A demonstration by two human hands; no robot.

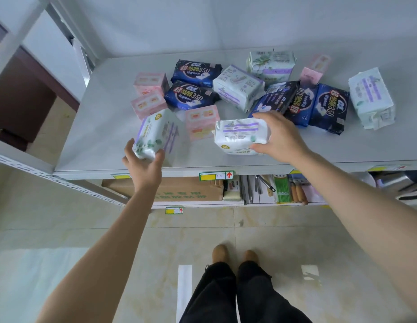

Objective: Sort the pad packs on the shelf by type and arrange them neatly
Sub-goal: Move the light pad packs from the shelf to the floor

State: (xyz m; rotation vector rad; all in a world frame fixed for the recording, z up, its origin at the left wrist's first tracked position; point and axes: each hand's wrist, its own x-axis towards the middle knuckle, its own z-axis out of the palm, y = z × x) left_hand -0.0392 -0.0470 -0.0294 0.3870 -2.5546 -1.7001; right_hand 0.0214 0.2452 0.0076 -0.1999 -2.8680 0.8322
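Head view: the pad packs lie in a loose heap on the grey shelf [98, 136]. There are five white packs [239, 87] with purple stripes, five dark blue packs [191, 95] and five pink packs [201, 121]. The left hand [143, 164] has its fingers and thumb curled round the near end of the first white pack [156, 134], which tips up at the front left of the heap. The right hand [282, 136] holds the second white pack [240, 136] by its right side, fingers on top and thumb below, near the front edge. I cannot tell if these two packs touch the shelf. The two pink ones at the back right are blurry, and one dark blue one is partly hidden behind the right hand. Bare grey shelf shows left of the heap and in a strip along the front right. A yellow price tag [216, 176] sits on the front edge. Below, a brown cardboard box [186, 190] and some tools [261, 185] are partly hidden by the shelf.
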